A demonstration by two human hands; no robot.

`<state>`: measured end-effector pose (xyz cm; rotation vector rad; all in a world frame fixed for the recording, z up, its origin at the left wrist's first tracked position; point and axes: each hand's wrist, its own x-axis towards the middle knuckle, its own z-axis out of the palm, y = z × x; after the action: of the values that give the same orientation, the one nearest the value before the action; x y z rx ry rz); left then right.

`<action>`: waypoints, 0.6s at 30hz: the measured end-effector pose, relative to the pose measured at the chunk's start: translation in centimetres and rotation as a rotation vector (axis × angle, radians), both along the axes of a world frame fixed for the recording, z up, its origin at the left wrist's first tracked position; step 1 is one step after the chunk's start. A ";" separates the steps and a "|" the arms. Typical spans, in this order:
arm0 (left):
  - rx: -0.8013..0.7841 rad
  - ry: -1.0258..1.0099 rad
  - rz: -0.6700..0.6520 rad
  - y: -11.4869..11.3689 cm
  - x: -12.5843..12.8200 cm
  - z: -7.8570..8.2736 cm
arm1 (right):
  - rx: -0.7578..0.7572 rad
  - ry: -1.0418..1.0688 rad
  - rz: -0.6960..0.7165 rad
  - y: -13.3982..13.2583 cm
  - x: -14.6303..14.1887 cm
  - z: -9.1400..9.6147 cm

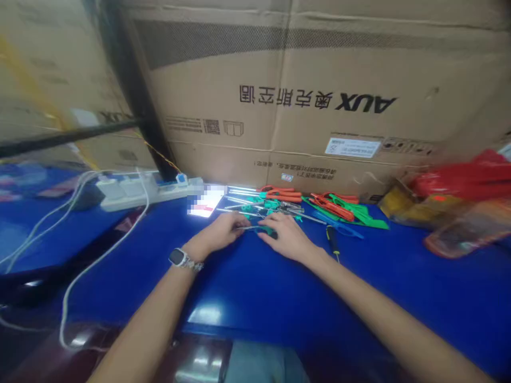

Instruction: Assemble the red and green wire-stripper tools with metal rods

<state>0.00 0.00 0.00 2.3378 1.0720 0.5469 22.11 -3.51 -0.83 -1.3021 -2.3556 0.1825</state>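
Note:
Between my two hands is a small tool with a thin metal blade and a teal handle [266, 231], possibly scissors; blur hides its exact kind. My left hand [223, 232], with a watch on its wrist, is closed around the metal end. My right hand [288, 234] curls its fingers over the teal end. Just behind the hands lies a pile of metal rods and teal handle parts [263, 202]. Orange handles [281, 193] lie at its back edge.
A lit phone [205, 202] lies left of the pile, beside a white power strip [131, 196] with cables. To the right are green plastic pieces [359, 213], a black-yellow screwdriver [332, 239] and a red bag [459, 178]. A big cardboard box [279, 64] stands behind the blue tabletop [247, 287].

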 end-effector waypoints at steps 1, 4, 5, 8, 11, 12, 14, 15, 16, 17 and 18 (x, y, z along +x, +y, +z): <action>0.004 0.001 0.003 0.1 -0.1 -0.1 | -0.005 0.014 0.004 0.1 0.0 -0.4; 0.025 0.013 0.012 0.4 -0.2 -0.2 | -0.025 0.061 0.017 0.5 0.1 -1.4; 0.036 0.020 0.012 0.4 -0.2 -0.3 | -0.034 0.082 0.023 0.6 0.1 -1.6; 0.074 0.049 0.016 0.4 -0.1 -0.4 | -0.062 0.129 0.031 0.8 0.3 -1.9; 0.124 0.084 0.026 0.5 0.0 -0.6 | -0.077 0.167 0.030 0.7 0.3 -1.9; 0.139 0.093 0.035 0.5 0.1 -0.7 | -0.079 0.175 0.030 0.7 0.3 -1.8; 0.159 0.111 0.050 0.5 0.2 -0.9 | -0.080 0.185 0.027 0.6 0.3 -1.8; 0.166 0.120 0.052 0.5 0.3 -1.0 | -0.082 0.186 0.024 0.6 0.3 -1.8; 0.174 0.128 0.051 0.5 0.3 -1.0 | -0.085 0.186 0.020 0.6 0.2 -1.8; 0.183 0.135 0.045 0.4 0.3 -1.0 | -0.087 0.185 0.015 0.5 0.2 -1.8; 0.192 0.140 0.035 0.4 0.4 -0.9 | -0.089 0.183 0.012 0.5 0.2 -1.7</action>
<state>0.37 0.41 -0.92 2.5608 1.1716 0.5254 22.31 -2.99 -2.56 -1.2558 -2.2226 0.3976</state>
